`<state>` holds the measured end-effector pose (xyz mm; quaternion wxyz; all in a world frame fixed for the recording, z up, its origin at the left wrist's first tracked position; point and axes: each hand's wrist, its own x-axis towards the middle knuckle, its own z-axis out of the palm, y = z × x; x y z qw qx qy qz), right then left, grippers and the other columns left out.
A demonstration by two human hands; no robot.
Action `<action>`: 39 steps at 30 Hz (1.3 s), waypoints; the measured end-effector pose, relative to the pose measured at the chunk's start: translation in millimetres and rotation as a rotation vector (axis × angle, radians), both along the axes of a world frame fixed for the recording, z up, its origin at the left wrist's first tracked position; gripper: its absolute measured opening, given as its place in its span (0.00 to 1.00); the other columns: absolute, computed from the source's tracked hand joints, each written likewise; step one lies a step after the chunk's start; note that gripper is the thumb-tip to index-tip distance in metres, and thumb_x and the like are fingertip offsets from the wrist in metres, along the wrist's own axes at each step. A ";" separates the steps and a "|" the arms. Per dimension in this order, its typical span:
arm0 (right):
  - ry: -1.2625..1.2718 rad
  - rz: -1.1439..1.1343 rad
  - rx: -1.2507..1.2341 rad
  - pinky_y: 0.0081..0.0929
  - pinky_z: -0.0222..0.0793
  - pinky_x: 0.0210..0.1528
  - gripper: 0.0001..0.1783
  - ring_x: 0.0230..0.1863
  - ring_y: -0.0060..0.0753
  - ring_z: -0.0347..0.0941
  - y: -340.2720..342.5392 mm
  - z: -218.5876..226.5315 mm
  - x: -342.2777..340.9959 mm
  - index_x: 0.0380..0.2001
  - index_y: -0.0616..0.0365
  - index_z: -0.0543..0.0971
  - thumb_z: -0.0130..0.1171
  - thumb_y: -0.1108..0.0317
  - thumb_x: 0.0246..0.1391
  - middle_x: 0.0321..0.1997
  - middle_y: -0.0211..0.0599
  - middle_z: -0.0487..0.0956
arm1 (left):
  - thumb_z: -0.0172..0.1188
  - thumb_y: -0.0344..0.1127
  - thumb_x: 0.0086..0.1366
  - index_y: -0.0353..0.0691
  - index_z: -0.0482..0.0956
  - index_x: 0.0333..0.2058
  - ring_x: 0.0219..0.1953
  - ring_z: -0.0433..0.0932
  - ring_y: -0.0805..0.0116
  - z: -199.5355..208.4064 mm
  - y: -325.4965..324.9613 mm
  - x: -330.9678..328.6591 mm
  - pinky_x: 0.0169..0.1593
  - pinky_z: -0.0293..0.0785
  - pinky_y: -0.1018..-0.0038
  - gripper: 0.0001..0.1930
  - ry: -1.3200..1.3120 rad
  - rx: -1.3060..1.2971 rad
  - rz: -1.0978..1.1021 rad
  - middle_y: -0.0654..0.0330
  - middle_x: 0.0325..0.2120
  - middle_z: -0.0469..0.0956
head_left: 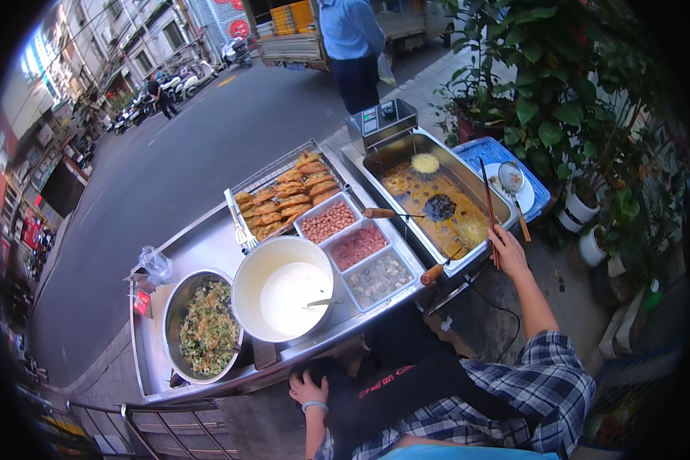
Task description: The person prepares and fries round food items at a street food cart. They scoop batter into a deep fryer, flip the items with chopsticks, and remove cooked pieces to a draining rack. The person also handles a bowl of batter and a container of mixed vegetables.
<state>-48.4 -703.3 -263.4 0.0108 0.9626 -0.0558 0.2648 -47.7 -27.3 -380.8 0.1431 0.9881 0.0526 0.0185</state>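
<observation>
My right hand (510, 251) grips a pair of long chopsticks (486, 192), tips pointing up and away at the right edge of the fryer (454, 267). In its brown oil (414, 216) floats a pale round fritter (425, 163), with a dark mass (439, 207) nearer the middle. Two wooden tool handles, one upper (379, 213) and one lower (432, 274), stick out over the fryer's left side. My left hand (309, 389) lies with its fingers spread at my dark apron (383, 391), beside the cart's front edge, holding nothing visible.
On the metal cart stand a rack of fried pieces (291, 195), containers of peanuts (328, 222), reddish meat (356, 247) and greyish pieces (378, 278), a batter pot (241, 287) and a vegetable bowl (174, 337). A strainer (510, 178) rests right of the fryer. Someone (350, 38) stands beyond.
</observation>
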 end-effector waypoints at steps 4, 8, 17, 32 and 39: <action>0.032 -0.215 0.220 0.42 0.67 0.68 0.48 0.69 0.54 0.66 9.7 -2.7 -25.0 0.72 0.43 0.66 0.69 0.78 0.45 0.74 0.43 0.64 | 0.68 0.66 0.56 0.47 0.76 0.61 0.72 0.59 0.47 -8.8 8.4 17.8 0.69 0.52 0.42 0.40 0.121 -0.065 0.058 0.45 0.67 0.65; -0.146 -0.338 0.375 0.41 0.64 0.70 0.47 0.72 0.56 0.63 28.4 -27.3 -58.1 0.74 0.47 0.62 0.66 0.79 0.52 0.76 0.49 0.57 | 0.62 0.76 0.54 0.42 0.72 0.65 0.73 0.59 0.51 -14.5 15.1 35.4 0.69 0.50 0.41 0.50 0.173 -0.057 0.093 0.48 0.69 0.64; 0.147 -0.165 0.665 0.39 0.69 0.64 0.33 0.65 0.57 0.68 146.1 -110.9 -146.2 0.65 0.54 0.73 0.63 0.77 0.53 0.66 0.51 0.65 | 0.60 0.78 0.52 0.46 0.71 0.66 0.72 0.59 0.47 -19.2 21.2 41.2 0.70 0.49 0.41 0.51 0.264 0.001 0.099 0.48 0.70 0.64; 0.279 1.006 0.327 0.34 0.76 0.40 0.17 0.39 0.36 0.77 291.2 -75.8 -17.9 0.48 0.54 0.85 0.67 0.67 0.54 0.36 0.31 0.81 | 0.66 0.46 0.56 0.63 0.84 0.39 0.49 0.75 0.62 -30.7 20.5 -72.5 0.54 0.62 0.54 0.11 -0.458 -0.059 -0.585 0.70 0.39 0.77; 0.503 0.873 0.316 0.38 0.76 0.38 0.13 0.37 0.39 0.76 311.6 -79.1 -8.4 0.43 0.52 0.87 0.60 0.62 0.58 0.32 0.33 0.81 | 0.61 0.45 0.58 0.63 0.83 0.40 0.49 0.76 0.65 -52.0 28.1 -79.7 0.56 0.59 0.53 0.11 -0.321 -0.167 -0.552 0.73 0.41 0.78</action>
